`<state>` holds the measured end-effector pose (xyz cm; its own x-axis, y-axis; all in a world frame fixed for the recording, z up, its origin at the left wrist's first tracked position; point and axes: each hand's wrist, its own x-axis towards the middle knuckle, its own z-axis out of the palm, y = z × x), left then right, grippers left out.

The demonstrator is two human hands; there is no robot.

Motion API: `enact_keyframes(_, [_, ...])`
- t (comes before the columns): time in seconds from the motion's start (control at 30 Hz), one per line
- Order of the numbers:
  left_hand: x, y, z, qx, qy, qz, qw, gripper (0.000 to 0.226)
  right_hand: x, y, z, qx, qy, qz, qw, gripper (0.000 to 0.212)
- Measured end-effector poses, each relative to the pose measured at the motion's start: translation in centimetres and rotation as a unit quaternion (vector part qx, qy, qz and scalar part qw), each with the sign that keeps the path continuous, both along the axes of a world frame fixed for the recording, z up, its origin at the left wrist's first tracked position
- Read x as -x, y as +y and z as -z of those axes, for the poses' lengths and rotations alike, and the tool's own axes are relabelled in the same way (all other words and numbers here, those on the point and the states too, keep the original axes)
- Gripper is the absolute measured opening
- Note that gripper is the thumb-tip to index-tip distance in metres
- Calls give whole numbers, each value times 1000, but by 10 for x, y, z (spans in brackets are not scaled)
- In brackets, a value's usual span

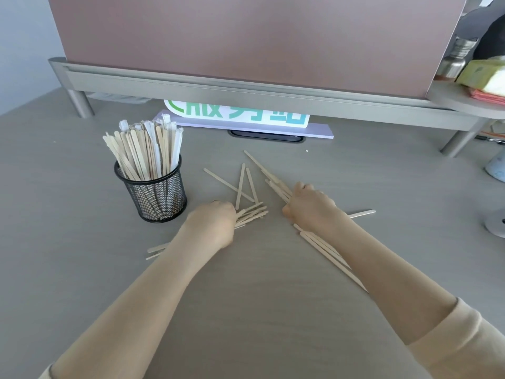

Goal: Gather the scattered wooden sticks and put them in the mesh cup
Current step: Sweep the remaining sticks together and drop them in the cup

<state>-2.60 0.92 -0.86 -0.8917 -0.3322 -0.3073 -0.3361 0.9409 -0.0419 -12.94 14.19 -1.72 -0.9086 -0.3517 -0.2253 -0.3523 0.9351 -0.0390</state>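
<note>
A black mesh cup [156, 193] stands left of centre on the grey desk, packed with upright wooden sticks [144, 149]. My left hand [214, 222] is closed around a bundle of sticks [252, 213] lying flat, whose ends stick out on both sides of my fist. My right hand [310, 207] grips a second long bundle [325, 247] that runs diagonally under my wrist. Three loose sticks [240, 186] lie crossed between my hands and the back of the desk. A single stick [362, 213] pokes out to the right of my right wrist.
A raised monitor shelf [246, 88] with metal legs spans the back, with a pinkish panel above it. Under it lies a white sign with green letters [237, 113]. A steel bottle [456, 57] and tissue pack [483, 75] sit far right, round bases at the right edge.
</note>
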Motion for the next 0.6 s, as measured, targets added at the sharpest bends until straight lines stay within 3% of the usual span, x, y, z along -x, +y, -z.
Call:
enact_keyframes(0.17, [-5, 3, 2, 11, 8, 15, 1000, 30, -8, 6, 14, -69, 118, -73, 988, 31])
enact_keyframes(0.33, [-14, 7, 4, 30, 29, 37, 998, 32, -12, 4, 8, -170, 152, -157, 961, 46])
enact_keyframes(0.43, [-24, 12, 9, 55, 57, 41, 996, 33, -8, 3, 8, -129, 110, -130, 977, 47])
enact_keyframes(0.53, [-34, 13, 14, 58, 87, 16, 994, 33, -6, 4, 8, -35, 83, -80, 993, 33])
enact_keyframes(0.6, [-38, 10, 26, 99, 205, 42, 973, 28, -5, 6, 8, -38, 100, -89, 990, 40])
